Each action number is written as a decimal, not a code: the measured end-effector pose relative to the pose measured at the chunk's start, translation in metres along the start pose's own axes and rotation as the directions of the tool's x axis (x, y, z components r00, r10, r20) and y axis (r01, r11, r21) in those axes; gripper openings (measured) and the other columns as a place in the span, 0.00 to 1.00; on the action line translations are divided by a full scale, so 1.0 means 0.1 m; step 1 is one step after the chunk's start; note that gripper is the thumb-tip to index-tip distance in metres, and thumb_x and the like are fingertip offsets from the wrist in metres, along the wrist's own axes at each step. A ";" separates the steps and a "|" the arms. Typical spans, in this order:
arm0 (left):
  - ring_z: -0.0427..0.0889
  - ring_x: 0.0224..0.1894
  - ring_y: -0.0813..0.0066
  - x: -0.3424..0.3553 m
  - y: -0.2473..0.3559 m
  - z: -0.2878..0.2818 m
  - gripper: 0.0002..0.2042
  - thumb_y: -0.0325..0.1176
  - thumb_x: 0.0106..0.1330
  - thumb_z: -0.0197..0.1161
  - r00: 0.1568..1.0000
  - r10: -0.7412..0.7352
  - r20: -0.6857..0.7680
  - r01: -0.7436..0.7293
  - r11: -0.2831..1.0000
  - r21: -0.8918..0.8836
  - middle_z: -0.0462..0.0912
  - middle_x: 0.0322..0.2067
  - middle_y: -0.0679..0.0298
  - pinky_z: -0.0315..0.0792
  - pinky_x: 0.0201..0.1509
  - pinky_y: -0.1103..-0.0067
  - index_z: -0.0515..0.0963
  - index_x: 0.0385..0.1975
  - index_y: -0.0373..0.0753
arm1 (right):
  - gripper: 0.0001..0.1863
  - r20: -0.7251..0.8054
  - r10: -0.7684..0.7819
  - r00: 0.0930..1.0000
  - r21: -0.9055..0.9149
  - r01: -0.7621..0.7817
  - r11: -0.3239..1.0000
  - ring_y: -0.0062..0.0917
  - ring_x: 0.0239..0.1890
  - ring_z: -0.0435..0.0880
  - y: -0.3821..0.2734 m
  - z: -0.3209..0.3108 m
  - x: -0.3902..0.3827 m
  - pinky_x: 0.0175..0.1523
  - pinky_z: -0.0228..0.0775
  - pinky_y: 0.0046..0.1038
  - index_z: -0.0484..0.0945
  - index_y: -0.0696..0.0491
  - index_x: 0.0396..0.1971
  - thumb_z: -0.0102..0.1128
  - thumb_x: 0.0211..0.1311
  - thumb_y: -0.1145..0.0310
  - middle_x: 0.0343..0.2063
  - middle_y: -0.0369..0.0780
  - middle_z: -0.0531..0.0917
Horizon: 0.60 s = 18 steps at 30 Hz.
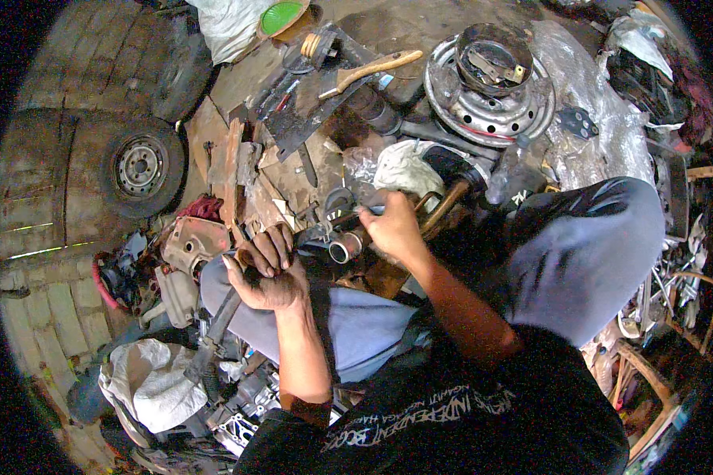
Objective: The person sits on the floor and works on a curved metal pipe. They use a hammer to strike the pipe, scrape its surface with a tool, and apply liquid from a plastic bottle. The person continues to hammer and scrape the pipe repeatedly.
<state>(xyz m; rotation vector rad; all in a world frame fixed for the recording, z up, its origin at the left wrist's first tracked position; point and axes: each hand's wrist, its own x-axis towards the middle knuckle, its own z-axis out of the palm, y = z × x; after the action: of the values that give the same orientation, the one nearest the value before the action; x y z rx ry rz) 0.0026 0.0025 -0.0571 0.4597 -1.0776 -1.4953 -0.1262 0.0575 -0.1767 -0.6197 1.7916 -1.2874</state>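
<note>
My left hand (273, 273) is closed above my left thigh. Something brown and rounded shows between its thumb and fingers, but its kind is unclear. Below this hand a dark bar (223, 317) slants down to the left; whether the hand holds it I cannot tell. My right hand (396, 229) is closed with its fingers pinched at a small dark piece that I cannot make out. Just left of its fingers is a short metal tube (345, 248) with its open end facing me. A brown rod (445, 207) slants up to the right behind the right hand.
A steel wheel rim (489, 119) lies at the far right with a round metal drum (495, 59) on it. A wooden-handled brush (372, 73) rests on a dark sheet. A tyre (142, 168) leans at the left; a white sack (154, 384) lies lower left.
</note>
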 end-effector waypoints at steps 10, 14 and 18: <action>0.52 0.11 0.77 0.03 -0.02 0.02 0.26 0.51 0.72 0.43 0.998 0.052 0.046 -0.053 0.998 0.030 0.56 0.07 0.70 0.50 0.20 0.79 0.59 0.08 0.48 | 0.18 0.068 -0.014 0.998 -0.276 0.032 0.961 0.49 0.45 0.82 0.16 -0.29 0.18 0.51 0.72 0.39 0.81 0.64 0.34 0.70 0.47 0.66 0.35 0.57 0.82; 0.52 0.11 0.77 0.01 -0.02 0.02 0.27 0.51 0.72 0.42 0.997 0.050 0.056 -0.051 0.998 0.023 0.57 0.07 0.70 0.51 0.22 0.78 0.60 0.08 0.48 | 0.21 0.137 0.020 0.990 -0.390 0.035 0.920 0.49 0.46 0.81 0.36 -0.30 0.27 0.52 0.72 0.40 0.79 0.64 0.38 0.70 0.48 0.64 0.39 0.57 0.81; 0.54 0.13 0.78 0.00 0.00 -0.01 0.26 0.51 0.72 0.41 0.994 0.028 0.104 -0.031 0.999 0.022 0.56 0.07 0.72 0.52 0.24 0.78 0.60 0.09 0.48 | 0.15 0.088 -0.072 0.994 -0.257 0.092 0.962 0.46 0.41 0.83 0.42 -0.17 0.26 0.48 0.73 0.38 0.82 0.62 0.32 0.70 0.49 0.66 0.33 0.54 0.83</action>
<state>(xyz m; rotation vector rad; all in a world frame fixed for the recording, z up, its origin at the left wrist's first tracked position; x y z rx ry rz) 0.0032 0.0018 -0.0576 0.3841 -1.1794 -1.4952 -0.1516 0.0607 -0.2220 -0.8860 1.9030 -1.0724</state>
